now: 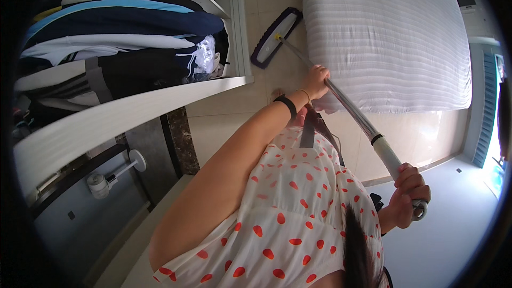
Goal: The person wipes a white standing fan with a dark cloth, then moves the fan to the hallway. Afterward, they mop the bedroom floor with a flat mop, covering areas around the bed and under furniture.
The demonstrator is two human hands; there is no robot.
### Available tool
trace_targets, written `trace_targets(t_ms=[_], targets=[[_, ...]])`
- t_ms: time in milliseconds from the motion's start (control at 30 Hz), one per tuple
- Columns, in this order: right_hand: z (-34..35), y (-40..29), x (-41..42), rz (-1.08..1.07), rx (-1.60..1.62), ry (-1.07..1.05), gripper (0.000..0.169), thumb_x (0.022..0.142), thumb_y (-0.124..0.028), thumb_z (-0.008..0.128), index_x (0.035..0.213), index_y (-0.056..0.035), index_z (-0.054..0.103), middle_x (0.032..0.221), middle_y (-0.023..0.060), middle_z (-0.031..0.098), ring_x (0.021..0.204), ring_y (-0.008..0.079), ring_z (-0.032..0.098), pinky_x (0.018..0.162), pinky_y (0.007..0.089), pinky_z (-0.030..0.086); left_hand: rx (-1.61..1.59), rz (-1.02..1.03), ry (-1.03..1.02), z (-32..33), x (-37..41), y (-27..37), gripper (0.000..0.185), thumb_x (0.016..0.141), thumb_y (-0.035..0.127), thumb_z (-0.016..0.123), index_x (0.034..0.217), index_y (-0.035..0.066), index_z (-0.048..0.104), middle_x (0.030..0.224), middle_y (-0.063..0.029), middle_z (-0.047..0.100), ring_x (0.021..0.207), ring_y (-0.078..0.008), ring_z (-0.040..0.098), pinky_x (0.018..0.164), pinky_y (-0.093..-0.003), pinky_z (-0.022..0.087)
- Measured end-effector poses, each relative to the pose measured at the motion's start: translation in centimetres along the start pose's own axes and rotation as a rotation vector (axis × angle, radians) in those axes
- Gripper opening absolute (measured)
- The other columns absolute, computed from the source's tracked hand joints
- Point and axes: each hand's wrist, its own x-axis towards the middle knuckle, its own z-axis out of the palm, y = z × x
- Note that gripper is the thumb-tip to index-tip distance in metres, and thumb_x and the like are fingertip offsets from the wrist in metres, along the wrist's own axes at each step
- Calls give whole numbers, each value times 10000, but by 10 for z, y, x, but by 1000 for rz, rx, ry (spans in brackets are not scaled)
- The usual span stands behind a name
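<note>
Both hands grip the pole of a flat mop (352,110). My left hand (318,82), with a black band and a thin bracelet at the wrist, is wrapped around the metal shaft partway down. Around the pale grip near the upper end, my right hand (410,194) is closed; a metal loop shows just past it. The mop's long flat head (276,38), grey with a dark purple fringe, lies on the tiled floor (224,128) between the wardrobe and the bed. A yellow joint connects it to the shaft.
The bed (380,40) with a white striped cover stands right of the mop head. At left is an open wardrobe (160,100) full of hanging clothes (132,24). Below its side panel a white lamp-like fixture (100,186) is visible. A bright window (496,160) lies far right.
</note>
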Motion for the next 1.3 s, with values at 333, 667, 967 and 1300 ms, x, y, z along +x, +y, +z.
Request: trace_targets(t_ms=[333, 667, 967, 1300], targets=[[-68, 22, -137, 23, 26, 36, 140, 590, -83, 480, 612, -107, 344, 547, 44, 406, 578, 170, 400, 739, 404, 354, 10, -38, -84, 87, -108, 25, 86, 688, 88, 545, 720, 34, 485, 749, -144, 531, 851, -344, 488, 825, -410, 383], [-30, 8, -164, 28, 102, 235, 158, 588, -48, 515, 592, -85, 362, 544, 75, 447, 553, 186, 431, 714, 402, 386, 78, -32, -138, 62, -141, 18, 83, 727, 119, 512, 739, 43, 482, 776, -157, 546, 872, -342, 502, 897, -390, 357], [45, -40, -193, 61, 135, 288, 135, 655, -34, 468, 643, -81, 343, 599, 85, 435, 625, 191, 418, 769, 418, 357, 129, -201, -324, -48, -182, 36, 116, 704, 133, 562, 766, 49, 513, 820, -131, 558, 925, -317, 502, 803, -371, 421], [61, -102, -181, 74, 265, 241, 107, 768, -40, 421, 691, -89, 365, 655, 62, 423, 715, 191, 412, 838, 418, 335, 263, -314, -398, -137, -180, 85, 129, 688, 117, 596, 795, 49, 571, 943, -113, 577, 997, -293, 491, 844, -351, 439]])
